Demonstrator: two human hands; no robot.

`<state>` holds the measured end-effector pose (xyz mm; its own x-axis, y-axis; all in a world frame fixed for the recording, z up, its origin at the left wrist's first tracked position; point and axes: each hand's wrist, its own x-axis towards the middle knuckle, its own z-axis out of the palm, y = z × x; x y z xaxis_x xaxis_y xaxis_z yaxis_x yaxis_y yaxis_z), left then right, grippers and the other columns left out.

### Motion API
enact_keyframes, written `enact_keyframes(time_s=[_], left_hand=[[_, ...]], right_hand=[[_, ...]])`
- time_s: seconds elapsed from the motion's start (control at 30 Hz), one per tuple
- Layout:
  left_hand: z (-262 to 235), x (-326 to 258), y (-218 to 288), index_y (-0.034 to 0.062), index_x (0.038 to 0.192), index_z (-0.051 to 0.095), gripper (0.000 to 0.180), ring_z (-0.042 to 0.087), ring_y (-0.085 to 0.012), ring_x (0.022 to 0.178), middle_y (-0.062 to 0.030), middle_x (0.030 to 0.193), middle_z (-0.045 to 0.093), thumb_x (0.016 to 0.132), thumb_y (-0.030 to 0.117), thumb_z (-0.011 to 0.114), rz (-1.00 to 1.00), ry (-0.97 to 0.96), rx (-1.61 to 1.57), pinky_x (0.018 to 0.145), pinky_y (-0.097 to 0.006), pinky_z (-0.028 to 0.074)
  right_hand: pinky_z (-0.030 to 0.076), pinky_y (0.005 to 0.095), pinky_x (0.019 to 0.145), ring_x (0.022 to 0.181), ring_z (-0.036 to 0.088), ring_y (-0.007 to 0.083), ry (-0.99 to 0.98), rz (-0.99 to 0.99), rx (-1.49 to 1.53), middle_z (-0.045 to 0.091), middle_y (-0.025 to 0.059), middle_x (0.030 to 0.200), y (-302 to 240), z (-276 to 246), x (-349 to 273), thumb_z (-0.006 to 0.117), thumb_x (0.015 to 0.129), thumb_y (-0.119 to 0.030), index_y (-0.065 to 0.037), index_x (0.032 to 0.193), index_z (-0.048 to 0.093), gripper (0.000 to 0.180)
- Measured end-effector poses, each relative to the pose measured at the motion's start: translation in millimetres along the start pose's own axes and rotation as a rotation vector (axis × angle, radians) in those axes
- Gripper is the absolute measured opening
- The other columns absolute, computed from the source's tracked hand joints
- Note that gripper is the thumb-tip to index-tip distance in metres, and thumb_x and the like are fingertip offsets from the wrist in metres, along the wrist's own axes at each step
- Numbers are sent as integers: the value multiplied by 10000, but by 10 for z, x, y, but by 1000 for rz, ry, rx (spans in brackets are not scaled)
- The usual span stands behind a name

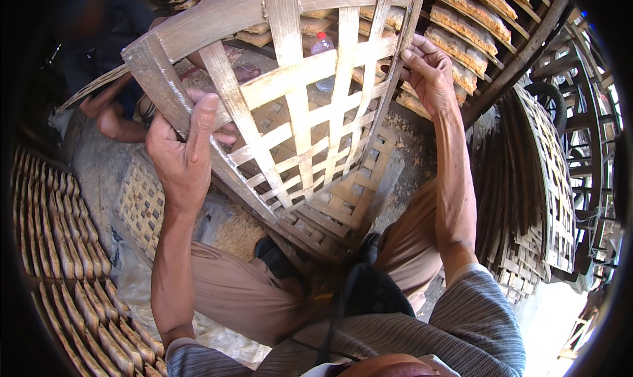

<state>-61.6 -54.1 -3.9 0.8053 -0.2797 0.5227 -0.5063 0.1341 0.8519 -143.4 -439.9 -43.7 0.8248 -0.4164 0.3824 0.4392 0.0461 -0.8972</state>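
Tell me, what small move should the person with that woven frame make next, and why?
Perhaps ease the raised end of the woven frame down gently, keeping both hands on it. The left hand and right hand grip opposite side rails, the frame is steeply tilted, and another woven panel lies below, so a slow, even lowering seems sensible.

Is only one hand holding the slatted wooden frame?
No, the left hand holds the frame by one side and the right hand by the other.
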Motion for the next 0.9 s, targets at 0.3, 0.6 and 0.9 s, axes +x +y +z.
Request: enact_keyframes(time_s=[0.3,0.6,0.9], left_hand=[[0,81,0,-65,992,691,168,710,-149,753,-117,934,721,955,90,746,-19,-71,30,590,-287,643],[-59,126,-42,-35,995,686,190,720,-165,710,-124,937,736,895,68,812,-61,-68,84,614,-276,624],[-57,155,-90,-45,1039,670,239,726,-172,720,-130,930,731,899,86,813,-100,-74,19,617,-277,624]], right_hand=[[584,312,705,757,721,127,-2,-26,-206,757,59,832,26,196,-147,786,932,-177,-54,1127,686,251],[573,345,959,1011,719,148,-250,123,-421,772,46,1015,-6,-72,-203,811,909,-166,-64,1173,723,296],[591,336,835,897,727,155,-111,117,-374,766,80,1015,17,-41,-252,742,969,-279,-27,1190,675,342]])
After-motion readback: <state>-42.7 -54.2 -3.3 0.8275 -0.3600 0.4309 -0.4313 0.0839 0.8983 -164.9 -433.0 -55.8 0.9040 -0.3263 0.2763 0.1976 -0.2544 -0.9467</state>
